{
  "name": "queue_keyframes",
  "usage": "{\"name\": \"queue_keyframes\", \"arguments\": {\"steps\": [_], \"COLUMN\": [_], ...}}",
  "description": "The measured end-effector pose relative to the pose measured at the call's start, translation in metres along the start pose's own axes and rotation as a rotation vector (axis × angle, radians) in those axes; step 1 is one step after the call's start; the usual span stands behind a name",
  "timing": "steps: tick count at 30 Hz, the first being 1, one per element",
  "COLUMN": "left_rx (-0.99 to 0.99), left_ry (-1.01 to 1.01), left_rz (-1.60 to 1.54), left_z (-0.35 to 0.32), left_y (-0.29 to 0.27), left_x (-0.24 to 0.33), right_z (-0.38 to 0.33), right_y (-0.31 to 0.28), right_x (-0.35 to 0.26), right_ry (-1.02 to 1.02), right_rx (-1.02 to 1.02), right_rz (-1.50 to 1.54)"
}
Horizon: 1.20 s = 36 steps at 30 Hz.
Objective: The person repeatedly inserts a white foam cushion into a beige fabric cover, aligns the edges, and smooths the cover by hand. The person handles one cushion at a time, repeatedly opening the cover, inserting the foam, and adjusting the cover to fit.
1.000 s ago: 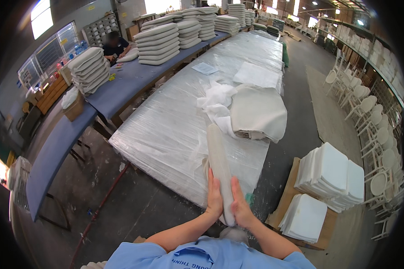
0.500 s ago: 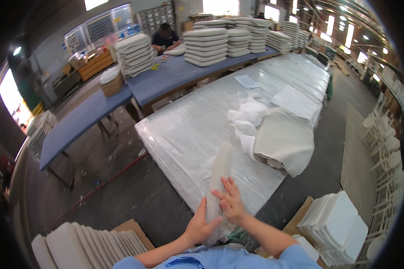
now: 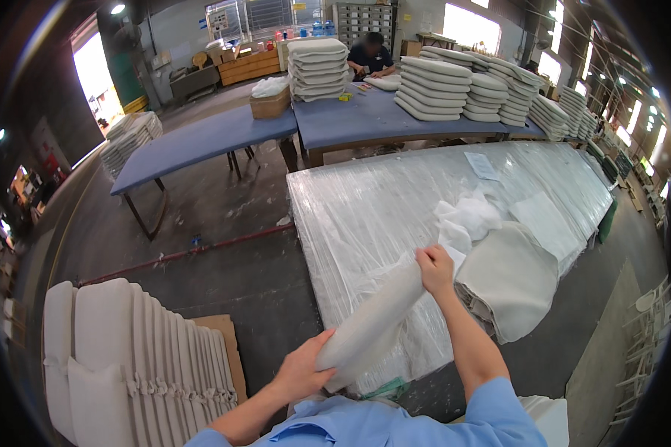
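Observation:
A cream fabric seat cushion (image 3: 373, 320) is tilted up on its edge over the near end of the plastic-covered table (image 3: 350, 216). My left hand (image 3: 304, 369) grips its near left end, with the thumb over the top edge. At the far right end, my right hand (image 3: 436, 270) has its fingers closed on the cushion's corner. Just right of that hand lies a stack of cream fabric pieces (image 3: 511, 276), beside crumpled white sheeting (image 3: 466, 220).
Cream cushions (image 3: 138, 365) stand in a row at lower left by cardboard. Blue tables (image 3: 201, 145) at the back hold cushion stacks (image 3: 432, 89) and a box (image 3: 271, 104). A co-worker (image 3: 370, 58) sits behind them. White chair frames (image 3: 645, 328) line the right.
My view has swung left. The cushion has turned from nearly upright to slanting rightward. My right hand has moved from its side to grip its far end; my left hand now grips the near end.

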<state>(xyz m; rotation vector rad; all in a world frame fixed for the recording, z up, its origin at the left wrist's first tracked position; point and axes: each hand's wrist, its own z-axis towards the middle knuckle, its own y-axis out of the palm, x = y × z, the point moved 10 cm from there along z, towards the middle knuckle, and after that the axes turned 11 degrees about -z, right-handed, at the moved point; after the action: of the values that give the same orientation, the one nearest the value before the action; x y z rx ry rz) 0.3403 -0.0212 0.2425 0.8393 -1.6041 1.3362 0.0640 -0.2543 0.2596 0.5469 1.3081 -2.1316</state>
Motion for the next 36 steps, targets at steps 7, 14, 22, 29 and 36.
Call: {"name": "queue_keyframes", "arguments": {"steps": [7, 14, 22, 29, 36], "left_rx": [-0.291, -0.689, -0.611, -0.504, -0.305], "left_ry": [0.071, -0.252, -0.436, -0.589, -0.61], "left_rz": [0.158, 0.009, 0.28, 0.317, 0.265], "left_z": [-0.046, -0.057, 0.017, 0.068, 0.077], "left_y": [-0.014, 0.066, 0.121, 0.143, 0.131], "left_x": [-0.005, -0.105, -0.208, -0.237, -0.254], "right_z": [-0.191, -0.234, -0.263, -0.212, -0.198], "right_y": [-0.083, -0.074, 0.049, 0.192, 0.247], "right_x": [0.023, 0.007, 0.056, 0.102, 0.083], "right_ry": [0.343, 0.217, -0.024, -0.02, -0.14], "right_rx": [0.142, -0.533, -1.417, -1.026, -0.905], "right_rz": [0.131, -0.092, -0.459, -0.71, -0.734]}}
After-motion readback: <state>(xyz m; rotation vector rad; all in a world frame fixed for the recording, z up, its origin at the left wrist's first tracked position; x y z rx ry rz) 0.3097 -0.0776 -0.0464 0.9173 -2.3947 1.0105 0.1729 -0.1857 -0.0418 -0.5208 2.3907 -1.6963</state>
